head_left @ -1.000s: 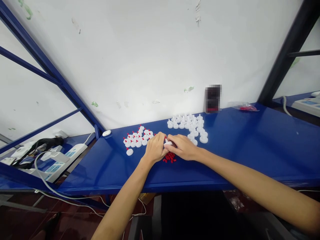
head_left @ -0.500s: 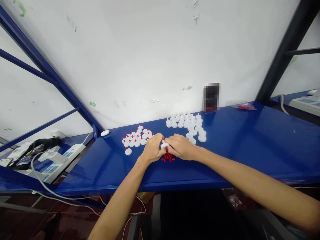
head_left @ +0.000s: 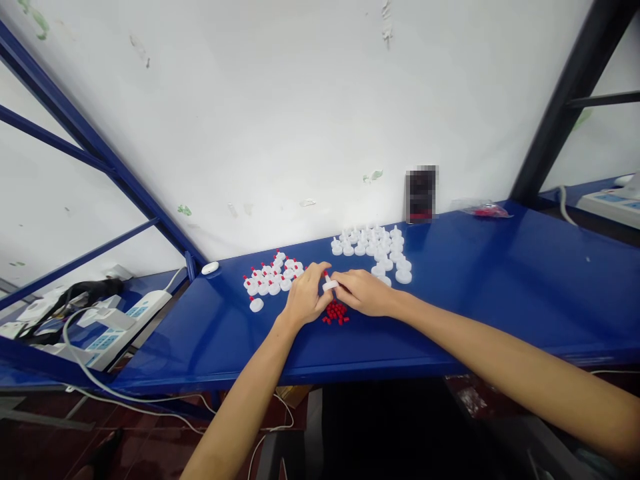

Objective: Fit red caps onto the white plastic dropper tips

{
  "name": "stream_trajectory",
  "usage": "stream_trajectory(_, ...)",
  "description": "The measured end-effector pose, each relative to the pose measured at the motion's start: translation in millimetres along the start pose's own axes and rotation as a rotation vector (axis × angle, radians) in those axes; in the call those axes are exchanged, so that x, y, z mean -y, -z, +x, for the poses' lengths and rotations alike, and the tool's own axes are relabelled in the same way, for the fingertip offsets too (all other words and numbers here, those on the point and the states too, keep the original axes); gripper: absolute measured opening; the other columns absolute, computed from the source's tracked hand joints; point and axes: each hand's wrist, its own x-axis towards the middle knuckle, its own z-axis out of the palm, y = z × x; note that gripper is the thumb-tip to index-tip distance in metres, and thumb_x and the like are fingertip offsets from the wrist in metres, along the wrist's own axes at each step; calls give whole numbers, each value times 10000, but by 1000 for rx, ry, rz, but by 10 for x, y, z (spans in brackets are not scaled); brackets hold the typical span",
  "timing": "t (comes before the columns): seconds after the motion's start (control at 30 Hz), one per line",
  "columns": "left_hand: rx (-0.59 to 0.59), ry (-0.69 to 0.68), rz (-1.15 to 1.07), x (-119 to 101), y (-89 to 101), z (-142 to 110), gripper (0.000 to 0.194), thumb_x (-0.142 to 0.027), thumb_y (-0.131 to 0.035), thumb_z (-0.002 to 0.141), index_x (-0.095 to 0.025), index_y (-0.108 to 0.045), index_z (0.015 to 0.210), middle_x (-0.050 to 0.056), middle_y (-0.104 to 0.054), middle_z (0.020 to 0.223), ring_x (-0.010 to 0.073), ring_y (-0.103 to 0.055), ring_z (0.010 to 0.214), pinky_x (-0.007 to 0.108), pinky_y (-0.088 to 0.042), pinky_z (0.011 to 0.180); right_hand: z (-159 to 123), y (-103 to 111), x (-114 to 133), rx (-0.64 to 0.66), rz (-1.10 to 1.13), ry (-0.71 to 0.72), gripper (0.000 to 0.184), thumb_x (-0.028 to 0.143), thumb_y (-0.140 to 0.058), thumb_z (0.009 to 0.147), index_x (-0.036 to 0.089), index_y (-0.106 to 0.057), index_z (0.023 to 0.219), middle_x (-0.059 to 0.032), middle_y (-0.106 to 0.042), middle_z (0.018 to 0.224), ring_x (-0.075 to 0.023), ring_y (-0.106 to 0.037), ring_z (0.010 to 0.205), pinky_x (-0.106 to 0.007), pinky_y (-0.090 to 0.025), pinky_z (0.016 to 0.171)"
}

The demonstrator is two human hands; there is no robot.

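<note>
Between my two hands, above the table, is a white nozzle cap with a round base and a small red tip on its spout. My right hand pinches the edge of the base. Around the other side curls my left hand, its index finger at the red tip and its thumb lower, near the base. Just below lies a heap of small red tips. Left of my hands stand several red-tipped white caps. Beyond my right hand is a group of plain white nozzle caps.
The blue table meets a white wall. A clear bag with red pieces and a pixelated dark object are at the back right. A small white case sits back left, near a power strip with cables.
The left index finger has lifted slightly, so more of the red tip shows on the held cap. Both hands have stayed in nearly the same place.
</note>
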Motion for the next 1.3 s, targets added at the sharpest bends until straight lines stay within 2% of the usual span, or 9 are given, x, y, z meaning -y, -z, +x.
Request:
stream_trajectory(0.17, -13, -18, -88, 21, 14, -2, 319, -195, -434, 929, -203, -585, 1210, 86, -600, 1124, 181, -597, 987, 298, -499, 840, 4, 6, 4, -27, -49, -16, 216, 255, -420, 981, 174, -606, 908, -31, -656, 744, -170, -562, 651, -298, -346, 709)
stream_trajectory(0.27, -101, 87, -92, 88, 33, -1, 274, -183, -446, 927, -190, -633, 1127, 84, -591, 1095, 171, -594, 956, 291, -504, 819, 4, 22, 2, -48, -74, -92, 233, 343, -468, 974, 185, -630, 916, -7, -632, 644, -175, -554, 627, -313, -364, 759)
stream_trajectory(0.37, -134, 180, -26, 157, 66, 0, 258, -164, -482, 894, -179, -654, 1085, 79, -579, 1085, 169, -595, 927, 310, -498, 831, -1, 32, -22, -70, -88, -187, 204, 325, -503, 944, 197, -650, 885, -3, -609, 586, -180, -559, 620, -292, -360, 699)
stream_trajectory(0.63, -26, 171, 15, 179, 102, -5, 282, -209, -595, 828, -169, -671, 1096, 83, -581, 1080, 200, -598, 994, 350, -504, 921, -8, 19, -57, -38, -79, -238, 226, 281, -474, 932, 195, -664, 847, -6, -625, 604, -145, -551, 569, -260, -302, 600)
stream_trajectory(0.83, 60, 178, 20, 195, 64, -13, 267, -207, -543, 878, -166, -670, 1110, 85, -588, 1072, 204, -602, 1005, 359, -498, 939, 3, 15, -41, -27, -136, -141, 217, 240, -477, 918, 188, -643, 788, -11, -673, 668, -144, -570, 621, -285, -313, 716)
stream_trajectory(0.97, 121, 130, -12, 227, 48, -18, 273, -167, -550, 864, -184, -653, 1116, 73, -605, 1054, 193, -607, 966, 340, -502, 904, 26, 37, -39, -58, -222, -192, 232, 271, -487, 922, 177, -651, 788, -19, -673, 649, -155, -578, 629, -341, -302, 839)
stream_trajectory(1.07, 135, 126, 10, 268, 37, -23, 238, -149, -559, 848, -183, -658, 1062, 72, -618, 1027, 203, -598, 961, 352, -490, 900, 33, 89, -71, -58, -306, -235, 239, 282, -479, 930, 176, -671, 834, -25, -657, 612, -166, -570, 601, -335, -328, 822)
stream_trajectory(1.17, 149, 138, 66, 319, 25, -29, 150, -176, -581, 850, -188, -677, 965, 68, -639, 1008, 220, -588, 978, 384, -457, 919, 27, 176, -115, -48, -380, -227, 241, 266, -467, 932, 179, -678, 855, -55, -697, 722, -185, -599, 664, -316, -350, 763)
stream_trajectory(1.3, 202, 164, 114, 347, 31, -34, 118, -241, -581, 884, -204, -693, 886, 50, -670, 992, 227, -585, 982, 405, -409, 920, 11, 279, -157, -105, -512, -282, 264, 262, -434, 940, 156, -670, 885, -122, -702, 1001, -248, -613, 917, -340, -369, 793)
